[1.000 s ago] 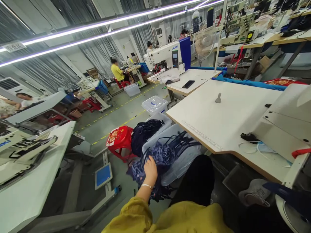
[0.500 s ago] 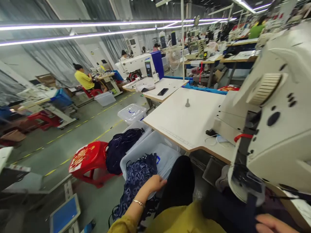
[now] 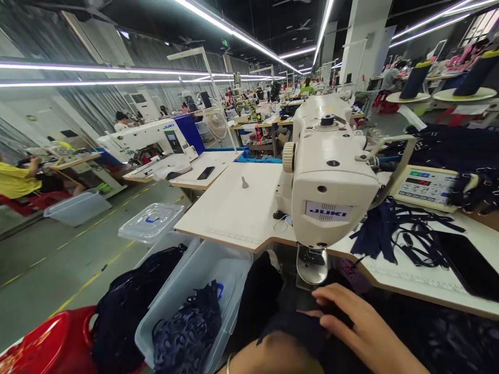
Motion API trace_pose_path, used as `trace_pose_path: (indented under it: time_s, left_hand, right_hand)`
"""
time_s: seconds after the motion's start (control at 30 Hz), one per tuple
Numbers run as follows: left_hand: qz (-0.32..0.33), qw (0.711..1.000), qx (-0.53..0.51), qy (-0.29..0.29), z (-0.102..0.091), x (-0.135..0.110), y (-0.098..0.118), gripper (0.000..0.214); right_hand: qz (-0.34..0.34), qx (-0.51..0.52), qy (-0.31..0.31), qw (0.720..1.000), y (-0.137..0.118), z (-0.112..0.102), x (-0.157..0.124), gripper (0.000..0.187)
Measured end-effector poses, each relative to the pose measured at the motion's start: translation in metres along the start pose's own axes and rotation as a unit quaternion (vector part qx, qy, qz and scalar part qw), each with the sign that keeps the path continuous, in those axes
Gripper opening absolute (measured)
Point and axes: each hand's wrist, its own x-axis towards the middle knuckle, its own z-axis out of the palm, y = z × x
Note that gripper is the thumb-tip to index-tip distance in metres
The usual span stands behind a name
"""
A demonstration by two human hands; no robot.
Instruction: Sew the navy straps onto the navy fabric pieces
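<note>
My left hand [image 3: 278, 356] is low in the middle, smeared by motion, its fingers mostly hidden by a dark navy fabric piece [image 3: 298, 330] against it. Just to the right, my right hand [image 3: 362, 324] reaches in with fingers apart, beside that fabric and just below the needle area. Above both hands stands the white sewing machine head [image 3: 333, 208], its presser area [image 3: 312, 266] near my right fingertips. To the left a clear plastic bin [image 3: 237, 291] holds navy strap pieces [image 3: 187, 330].
On the right of the table lie navy strips [image 3: 413, 234] and a black phone [image 3: 468, 265], beside a control panel [image 3: 427, 187]. A dark cloth bundle [image 3: 125, 306] and a red stool [image 3: 50, 343] are at lower left. Another phone [image 3: 206, 173] lies farther back.
The view has swung right toward the sewing machine. My left hand has left the bin of strap pieces and come beside my right hand under the machine head.
</note>
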Motion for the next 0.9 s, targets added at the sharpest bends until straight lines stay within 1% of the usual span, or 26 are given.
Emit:
trace_pose_path:
  time_s: [0.07, 0.13, 0.17, 0.2, 0.23, 0.27, 0.3, 0.33, 0.37, 0.4, 0.43, 0.47, 0.5, 0.53, 0.57, 0.6, 0.67, 0.7, 0.73, 0.77, 0.8, 0.83, 0.87, 0.9]
  left_hand:
    - [-0.029, 0.999, -0.036, 0.021, -0.012, -0.009, -0.005, 0.036]
    - [-0.071, 0.984, -0.150, 0.058, -0.021, -0.016, -0.008, 0.045]
    - [-0.096, 0.965, -0.228, 0.084, -0.024, -0.018, -0.008, 0.045]
    - [-0.119, 0.936, -0.312, 0.110, -0.027, -0.019, -0.009, 0.045]
    - [-0.141, 0.901, -0.387, 0.135, -0.028, -0.019, -0.009, 0.045]
    - [-0.158, 0.869, -0.442, 0.154, -0.029, -0.019, -0.010, 0.045]
    - [-0.170, 0.848, -0.473, 0.164, -0.029, -0.018, -0.011, 0.046]
    - [-0.180, 0.834, -0.495, 0.165, -0.029, -0.016, -0.013, 0.048]
    - [-0.188, 0.825, -0.509, 0.158, -0.028, -0.015, -0.016, 0.051]
    - [-0.198, 0.826, -0.505, 0.149, -0.027, -0.014, -0.021, 0.055]
    - [-0.211, 0.846, -0.468, 0.142, -0.026, -0.013, -0.027, 0.059]
    - [-0.224, 0.878, -0.400, 0.141, -0.025, -0.012, -0.035, 0.062]
    - [-0.235, 0.909, -0.312, 0.145, -0.023, -0.012, -0.044, 0.063]
    - [-0.241, 0.933, -0.219, 0.153, -0.022, -0.012, -0.053, 0.063]
    - [-0.246, 0.945, -0.139, 0.164, -0.022, -0.013, -0.062, 0.061]
    - [-0.247, 0.949, -0.084, 0.177, -0.021, -0.013, -0.069, 0.059]
    - [-0.243, 0.947, -0.040, 0.204, -0.023, -0.013, -0.075, 0.052]
    - [-0.232, 0.948, -0.025, 0.215, -0.025, -0.012, -0.074, 0.047]
    - [-0.199, 0.956, -0.008, 0.216, -0.027, -0.010, -0.070, 0.041]
    - [-0.140, 0.968, 0.020, 0.206, -0.030, -0.007, -0.063, 0.035]
    - [-0.067, 0.978, 0.056, 0.191, -0.032, -0.003, -0.055, 0.033]
    - [0.029, 0.978, 0.118, 0.170, -0.034, 0.001, -0.047, 0.036]
    - [0.097, 0.964, 0.188, 0.164, -0.035, 0.006, -0.039, 0.039]
    - [0.129, 0.947, 0.246, 0.163, -0.035, 0.011, -0.032, 0.042]
  right_hand:
    - [0.051, -0.006, -0.023, 0.998, 0.015, -0.013, -0.011, 0.014]
    - [0.078, 0.003, -0.046, 0.996, 0.021, -0.022, -0.015, 0.019]
    - [0.084, 0.007, -0.046, 0.995, 0.021, -0.024, -0.013, 0.021]
    - [0.086, 0.004, -0.033, 0.996, 0.020, -0.025, -0.009, 0.021]
    - [0.081, -0.009, -0.009, 0.997, 0.018, -0.024, -0.004, 0.020]
    - [0.064, -0.034, 0.021, 0.997, 0.015, -0.021, 0.003, 0.019]
    - [0.034, -0.073, 0.058, 0.995, 0.014, -0.018, 0.011, 0.019]
    - [-0.004, -0.124, 0.101, 0.987, 0.013, -0.013, 0.020, 0.019]
    - [-0.047, -0.181, 0.141, 0.972, 0.012, -0.008, 0.028, 0.021]
    - [-0.089, -0.237, 0.172, 0.952, 0.013, -0.004, 0.035, 0.023]
    - [-0.123, -0.287, 0.193, 0.930, 0.014, 0.000, 0.042, 0.025]
    - [-0.143, -0.326, 0.206, 0.911, 0.015, 0.002, 0.046, 0.026]
    - [-0.150, -0.349, 0.211, 0.901, 0.017, 0.004, 0.049, 0.026]
    - [-0.144, -0.355, 0.208, 0.900, 0.019, 0.004, 0.050, 0.025]
    - [-0.126, -0.345, 0.202, 0.908, 0.021, 0.003, 0.050, 0.022]
    - [-0.093, -0.321, 0.193, 0.923, 0.023, 0.003, 0.049, 0.021]
    - [0.000, -0.235, 0.172, 0.957, 0.027, 0.002, 0.046, 0.021]
    - [0.049, -0.179, 0.166, 0.969, 0.028, 0.002, 0.045, 0.023]
    - [0.092, -0.118, 0.164, 0.975, 0.029, 0.003, 0.045, 0.024]
    - [0.125, -0.056, 0.167, 0.976, 0.029, 0.004, 0.044, 0.025]
    - [0.150, 0.005, 0.170, 0.974, 0.029, 0.006, 0.045, 0.025]
    - [0.167, 0.063, 0.172, 0.969, 0.029, 0.007, 0.046, 0.025]
    - [0.182, 0.115, 0.172, 0.961, 0.028, 0.008, 0.046, 0.026]
    - [0.196, 0.161, 0.167, 0.953, 0.028, 0.009, 0.047, 0.027]
